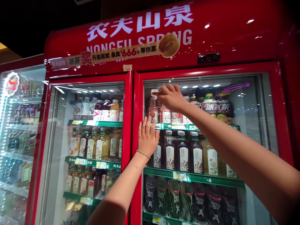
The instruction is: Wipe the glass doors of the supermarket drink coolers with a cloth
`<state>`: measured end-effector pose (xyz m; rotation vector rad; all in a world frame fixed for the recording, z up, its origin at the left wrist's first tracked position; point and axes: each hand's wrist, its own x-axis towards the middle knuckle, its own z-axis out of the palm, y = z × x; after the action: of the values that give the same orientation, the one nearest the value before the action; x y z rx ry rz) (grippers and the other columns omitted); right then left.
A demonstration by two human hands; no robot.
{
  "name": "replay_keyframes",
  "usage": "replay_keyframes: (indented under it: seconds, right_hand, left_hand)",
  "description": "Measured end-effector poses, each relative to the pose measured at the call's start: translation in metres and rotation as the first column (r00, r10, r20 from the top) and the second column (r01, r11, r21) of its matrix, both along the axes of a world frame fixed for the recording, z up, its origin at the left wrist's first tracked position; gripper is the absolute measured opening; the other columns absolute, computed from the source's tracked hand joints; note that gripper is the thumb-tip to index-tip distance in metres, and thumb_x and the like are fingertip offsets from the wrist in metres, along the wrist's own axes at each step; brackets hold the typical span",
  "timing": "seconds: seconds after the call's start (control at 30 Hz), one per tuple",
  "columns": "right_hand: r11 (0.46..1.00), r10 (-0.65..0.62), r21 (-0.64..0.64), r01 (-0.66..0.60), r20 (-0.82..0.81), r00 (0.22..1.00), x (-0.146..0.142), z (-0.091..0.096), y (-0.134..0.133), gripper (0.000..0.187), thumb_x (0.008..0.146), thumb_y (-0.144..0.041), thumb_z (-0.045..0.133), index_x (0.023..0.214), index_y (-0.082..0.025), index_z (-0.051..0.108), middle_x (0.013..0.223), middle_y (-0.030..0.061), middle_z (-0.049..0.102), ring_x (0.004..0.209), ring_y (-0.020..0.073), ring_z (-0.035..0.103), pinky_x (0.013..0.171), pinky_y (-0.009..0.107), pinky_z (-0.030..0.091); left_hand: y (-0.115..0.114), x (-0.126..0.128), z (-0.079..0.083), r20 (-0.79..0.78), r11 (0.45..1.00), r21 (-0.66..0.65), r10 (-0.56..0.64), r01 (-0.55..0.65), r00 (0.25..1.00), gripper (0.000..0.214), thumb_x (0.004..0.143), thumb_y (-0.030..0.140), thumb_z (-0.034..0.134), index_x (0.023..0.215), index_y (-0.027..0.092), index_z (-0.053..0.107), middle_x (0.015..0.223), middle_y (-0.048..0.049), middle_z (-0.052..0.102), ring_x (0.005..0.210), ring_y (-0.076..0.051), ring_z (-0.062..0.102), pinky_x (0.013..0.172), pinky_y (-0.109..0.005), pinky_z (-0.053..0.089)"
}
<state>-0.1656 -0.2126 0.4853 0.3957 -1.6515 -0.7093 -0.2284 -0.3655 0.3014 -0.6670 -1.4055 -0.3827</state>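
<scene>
My left hand [148, 135] lies flat with its fingers stretched, over the left edge of the right glass door [254, 150] and its red frame [138, 175]. A thin band [143, 154] circles that wrist. Higher up, near the door's upper left corner, my right hand [172, 97] is closed round a small white wipe [154, 92] at the glass. Only a folded bit of the wipe shows past the fingers; whether it is cloth or paper I cannot tell. Behind the glass, just below it, stand pink-labelled bottles [152, 113].
The red drinks fridge [236, 40] has a second glass door [58, 125] at left. Green-edged shelves [197, 178] hold rows of bottles. A paper strip [105, 57] crosses the header beside a temperature display [209, 57]. Another lit fridge [18, 140] stands at far left.
</scene>
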Motion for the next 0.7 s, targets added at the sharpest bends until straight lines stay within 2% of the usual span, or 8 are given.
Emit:
replay_keyframes:
  seconds: [0.07, 0.1, 0.2, 0.27, 0.43, 0.5, 0.6, 0.7]
  right_hand:
    - [0.996, 0.018, -0.084, -0.023, -0.053, 0.998, 0.001, -0.002, 0.003, 0.044, 0.108, -0.033, 0.035, 0.14, -0.029, 0.065, 0.133, 0.0133, 0.06, 0.125, 0.0344, 0.045, 0.102, 0.05, 0.033]
    - [0.996, 0.029, -0.083, -0.033, -0.05, 0.998, 0.002, -0.005, 0.002, 0.045, 0.108, -0.032, 0.034, 0.141, -0.027, 0.064, 0.135, 0.0138, 0.06, 0.128, 0.0343, 0.046, 0.103, 0.05, 0.034]
    - [0.997, 0.06, 0.048, -0.063, 0.054, 0.997, 0.006, -0.015, 0.006, 0.045, 0.109, -0.03, 0.033, 0.143, -0.027, 0.062, 0.137, 0.0116, 0.063, 0.133, 0.0304, 0.048, 0.11, 0.047, 0.036]
    - [0.994, 0.072, 0.072, -0.078, 0.085, 0.994, 0.011, -0.016, 0.014, 0.044, 0.108, -0.029, 0.035, 0.142, -0.028, 0.063, 0.14, 0.0097, 0.063, 0.139, 0.0285, 0.047, 0.117, 0.048, 0.032]
    - [0.979, 0.124, -0.162, -0.127, -0.03, 0.992, 0.013, -0.009, 0.024, 0.046, 0.107, -0.027, 0.035, 0.146, -0.028, 0.058, 0.161, 0.0055, 0.05, 0.157, 0.0276, 0.03, 0.127, 0.057, 0.023]
    - [0.979, 0.143, -0.149, -0.141, -0.002, 0.99, 0.012, -0.014, 0.022, 0.045, 0.108, -0.028, 0.033, 0.146, -0.028, 0.058, 0.164, 0.0027, 0.046, 0.159, 0.0247, 0.028, 0.129, 0.057, 0.023]
    - [0.991, 0.135, -0.037, -0.132, 0.121, 0.983, 0.019, -0.02, 0.03, 0.044, 0.108, -0.029, 0.034, 0.145, -0.028, 0.058, 0.165, 0.0003, 0.045, 0.158, 0.0213, 0.03, 0.129, 0.054, 0.026]
    - [0.99, 0.111, -0.097, -0.102, 0.098, 0.989, 0.032, -0.016, 0.05, 0.045, 0.108, -0.028, 0.036, 0.149, -0.028, 0.054, 0.165, 0.0013, 0.044, 0.158, 0.0226, 0.031, 0.129, 0.055, 0.026]
  left_hand:
    - [0.0, 0.0, 0.0, 0.009, 1.0, -0.007, -0.002, 0.002, 1.0, 0.05, 0.105, 0.031, 0.047, 0.153, 0.017, 0.042, 0.162, -0.0152, 0.046, 0.157, -0.029, 0.031, 0.129, -0.056, 0.032]
    - [-0.001, 0.0, 0.0, 0.013, 1.0, -0.013, -0.004, 0.004, 1.0, 0.05, 0.105, 0.031, 0.047, 0.153, 0.017, 0.042, 0.162, -0.0151, 0.046, 0.158, -0.029, 0.031, 0.129, -0.056, 0.032]
    - [-0.001, -0.001, 0.0, 0.012, 1.0, -0.013, -0.011, 0.011, 1.0, 0.049, 0.105, 0.031, 0.047, 0.152, 0.017, 0.043, 0.162, -0.0152, 0.046, 0.158, -0.029, 0.03, 0.13, -0.055, 0.031]
    - [0.0, -0.001, 0.0, -0.002, 1.0, -0.001, -0.014, 0.014, 1.0, 0.049, 0.105, 0.031, 0.047, 0.152, 0.017, 0.043, 0.161, -0.0154, 0.047, 0.158, -0.029, 0.03, 0.13, -0.055, 0.031]
    - [0.001, -0.003, -0.001, 0.028, 0.999, 0.001, -0.037, 0.037, 0.999, 0.05, 0.105, 0.032, 0.046, 0.154, 0.02, 0.042, 0.163, -0.0149, 0.044, 0.159, -0.028, 0.028, 0.131, -0.056, 0.028]
    - [0.0, -0.004, -0.001, 0.037, 0.999, -0.002, -0.043, 0.043, 0.998, 0.05, 0.105, 0.033, 0.046, 0.154, 0.02, 0.042, 0.163, -0.0147, 0.045, 0.159, -0.028, 0.028, 0.131, -0.056, 0.027]
    - [-0.001, -0.004, 0.0, 0.033, 0.999, 0.0, -0.041, 0.041, 0.999, 0.05, 0.106, 0.034, 0.045, 0.154, 0.021, 0.043, 0.162, -0.0143, 0.047, 0.158, -0.027, 0.03, 0.13, -0.056, 0.029]
    - [-0.002, -0.002, 0.001, 0.037, 0.999, -0.001, -0.048, 0.048, 0.998, 0.05, 0.106, 0.035, 0.045, 0.154, 0.021, 0.043, 0.162, -0.014, 0.047, 0.158, -0.027, 0.03, 0.13, -0.055, 0.029]
